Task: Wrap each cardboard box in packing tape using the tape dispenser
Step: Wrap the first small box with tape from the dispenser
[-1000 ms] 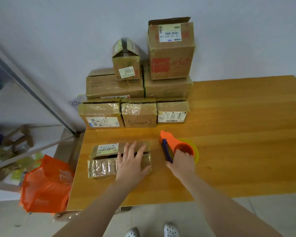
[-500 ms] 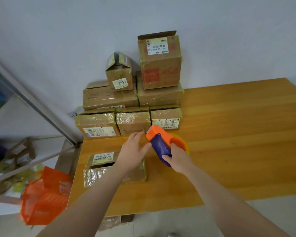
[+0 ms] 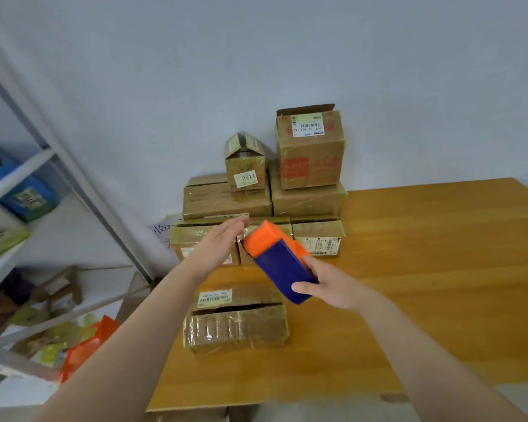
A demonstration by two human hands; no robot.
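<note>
An orange and blue tape dispenser [image 3: 276, 263] is held up above the wooden table [image 3: 424, 269], gripped by my right hand [image 3: 326, 286] at its blue end. My left hand [image 3: 218, 246] is raised beside the dispenser's orange end, fingers straight, fingertips at the tape end there; whether they pinch the tape is unclear. Below both hands a flat cardboard box [image 3: 237, 319] lies near the table's front left. It is partly covered in shiny tape, with a white barcode label and a gap along its top flap.
Several taped cardboard boxes [image 3: 308, 147] are stacked against the wall at the table's back left. A metal shelf unit [image 3: 58, 166] with packages stands to the left. An orange bag [image 3: 86, 345] sits on the floor beside the table's left edge.
My right hand lifted the dispenser off the table and tilted it. My left hand left the flat box and rose to the dispenser's orange end. The camera tilted upward.
</note>
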